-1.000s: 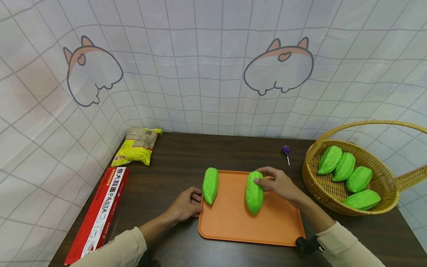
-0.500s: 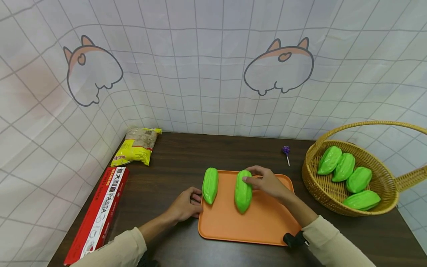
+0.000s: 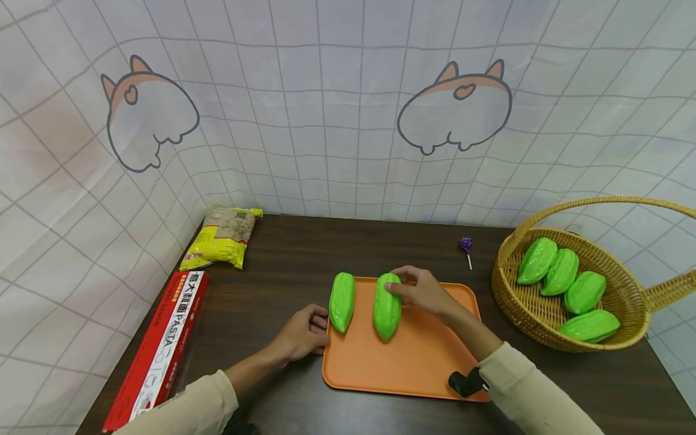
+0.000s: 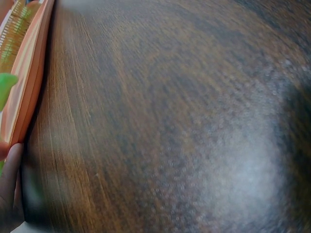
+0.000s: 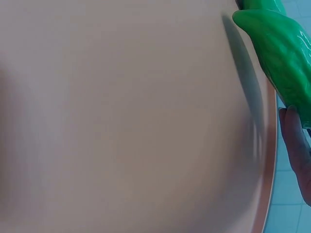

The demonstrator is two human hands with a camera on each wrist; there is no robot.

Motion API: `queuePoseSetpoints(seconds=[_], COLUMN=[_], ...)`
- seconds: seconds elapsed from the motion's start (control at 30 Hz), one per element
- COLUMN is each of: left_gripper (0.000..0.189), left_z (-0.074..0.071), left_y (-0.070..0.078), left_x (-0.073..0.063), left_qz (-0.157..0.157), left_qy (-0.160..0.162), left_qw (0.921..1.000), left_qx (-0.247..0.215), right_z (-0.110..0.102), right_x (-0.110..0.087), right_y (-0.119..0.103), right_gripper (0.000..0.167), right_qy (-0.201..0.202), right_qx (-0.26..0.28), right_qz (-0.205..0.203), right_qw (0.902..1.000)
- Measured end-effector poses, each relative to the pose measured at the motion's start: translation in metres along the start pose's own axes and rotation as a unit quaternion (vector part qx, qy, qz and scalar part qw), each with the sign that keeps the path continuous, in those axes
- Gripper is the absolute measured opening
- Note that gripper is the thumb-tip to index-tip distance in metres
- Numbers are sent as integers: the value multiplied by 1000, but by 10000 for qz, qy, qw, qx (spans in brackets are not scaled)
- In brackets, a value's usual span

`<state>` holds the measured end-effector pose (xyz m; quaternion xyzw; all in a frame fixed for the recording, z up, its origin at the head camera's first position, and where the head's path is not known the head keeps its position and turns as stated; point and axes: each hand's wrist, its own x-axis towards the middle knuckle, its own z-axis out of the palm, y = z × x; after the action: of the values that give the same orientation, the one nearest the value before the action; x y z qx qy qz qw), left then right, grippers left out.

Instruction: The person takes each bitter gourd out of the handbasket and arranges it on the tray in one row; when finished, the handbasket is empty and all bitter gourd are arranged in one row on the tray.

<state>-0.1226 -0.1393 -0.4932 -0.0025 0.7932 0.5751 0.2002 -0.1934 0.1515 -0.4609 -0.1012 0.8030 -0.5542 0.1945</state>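
An orange tray (image 3: 413, 368) lies on the dark table, its left rim held by my left hand (image 3: 301, 333). In the left wrist view, fingertips (image 4: 13, 155) meet the tray's edge (image 4: 33, 92). My right hand (image 3: 421, 291) pinches the upper end of a green, ridged model fruit (image 3: 386, 314), like a starfruit, thumb on the near side. The right wrist view shows this fruit (image 5: 284, 53) tilted over the tray, its shadow beneath. To its left, a second green fruit (image 3: 342, 305) lies along the tray's left side, apart from the held one.
At right stands a wicker basket (image 3: 505, 302) with a tall handle and several green fruits (image 3: 589, 326). A purple lollipop (image 3: 466, 244) lies behind the tray. On the left are a yellow bag (image 3: 223, 238) and a red pasta box (image 3: 157, 350).
My right hand has moved left with the green fruit, bringing it closer to the one at the tray's left side. The left hand stays at the tray rim.
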Motion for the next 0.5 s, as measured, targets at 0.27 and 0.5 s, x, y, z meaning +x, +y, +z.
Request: queuePoseSetpoints(seconds=[0.27, 0.5], left_gripper=[58, 58], left_z=[0, 0], left_y=[0, 0], left_x=[1, 0], left_qz=[19, 6], left_qy=[-11, -19], left_qw=[10000, 10000], left_qx=[-13, 11], right_z=[9, 17], right_x=[9, 17], right_y=[-4, -2], right_gripper=[53, 54], right_qy=[40, 132], right_qx=[36, -7], right_qz=[106, 212], right_qw=[9999, 9997])
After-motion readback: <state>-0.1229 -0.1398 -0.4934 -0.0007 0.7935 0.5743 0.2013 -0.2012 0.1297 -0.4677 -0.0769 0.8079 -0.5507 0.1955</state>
